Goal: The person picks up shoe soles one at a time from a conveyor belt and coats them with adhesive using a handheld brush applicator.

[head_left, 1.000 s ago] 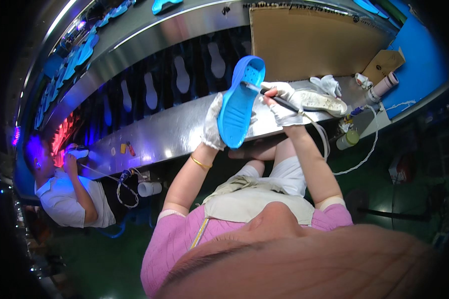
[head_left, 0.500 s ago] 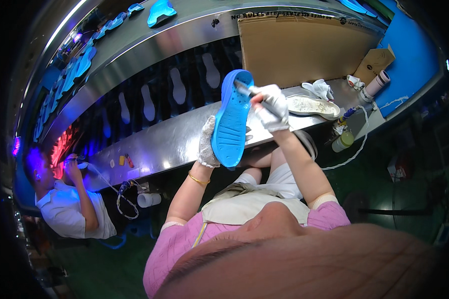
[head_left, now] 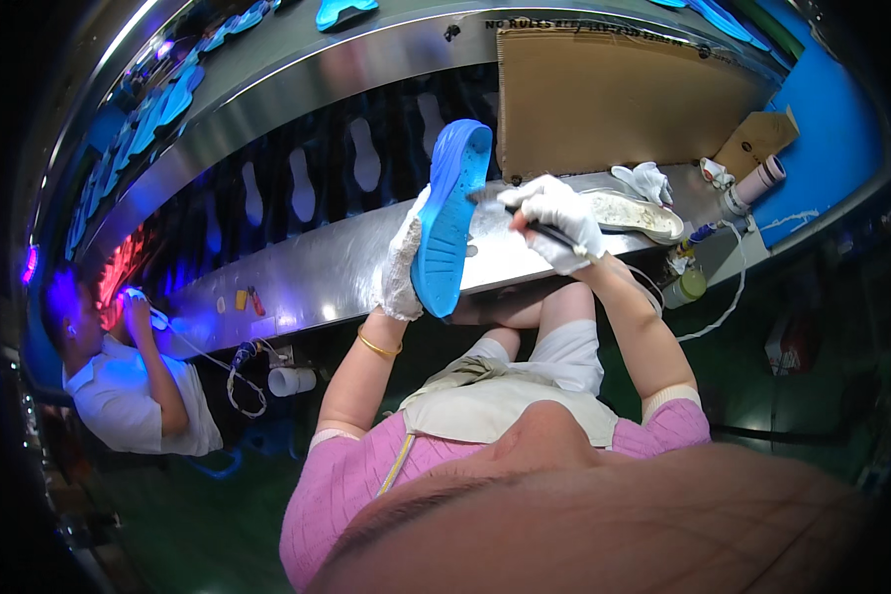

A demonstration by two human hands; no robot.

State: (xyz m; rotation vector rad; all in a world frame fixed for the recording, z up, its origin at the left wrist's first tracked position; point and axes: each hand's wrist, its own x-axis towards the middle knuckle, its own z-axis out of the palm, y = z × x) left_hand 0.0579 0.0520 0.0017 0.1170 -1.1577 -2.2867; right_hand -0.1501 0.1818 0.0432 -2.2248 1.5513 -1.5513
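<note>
A blue shoe sole (head_left: 447, 223) is held up over the metal bench, its hollow inner side tilted toward the right. My left hand (head_left: 402, 265), in a white knit glove, grips it along the left edge near the lower end. In my gloved right hand (head_left: 556, 220) is a brush (head_left: 554, 235) with a dark handle; its bristles (head_left: 481, 196) are at or close to the sole's right edge. Whether they touch it I cannot tell. To the right of that hand lies a cream-coloured sole-shaped tray (head_left: 629, 215) with whitish residue inside.
A cardboard sheet (head_left: 629, 104) stands behind the metal bench (head_left: 337, 259). White cloth (head_left: 645, 182), a pink roll (head_left: 760, 185) and a yellow-green capped jar (head_left: 685, 287) are at right. Blue soles (head_left: 168, 104) line the upper conveyor. Another person (head_left: 134, 386) works at left.
The brush has come away from inside the sole's upper end toward its right edge. My right hand has shifted right and down, while the sole has turned more edge-on and moved slightly left.
</note>
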